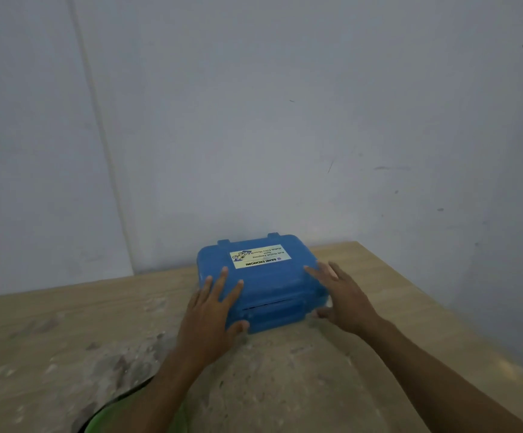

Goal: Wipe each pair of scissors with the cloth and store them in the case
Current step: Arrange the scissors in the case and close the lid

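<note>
A blue plastic case (pixel 269 276) lies closed on the wooden table, a white and yellow label on its lid. My left hand (pixel 213 310) rests on the lid's front left corner, fingers straight and spread, thumb against the front wall. My right hand (pixel 344 295) is at the case's right side, fingers straight over the lid's right edge, thumb near the lower right corner. No scissors and no cloth are in view.
The table (pixel 66 339) is pale wood with grey stains and stands against a light grey wall (pixel 254 120). Its right edge runs diagonally from behind the case toward the lower right. A green garment (pixel 119 414) shows at the bottom.
</note>
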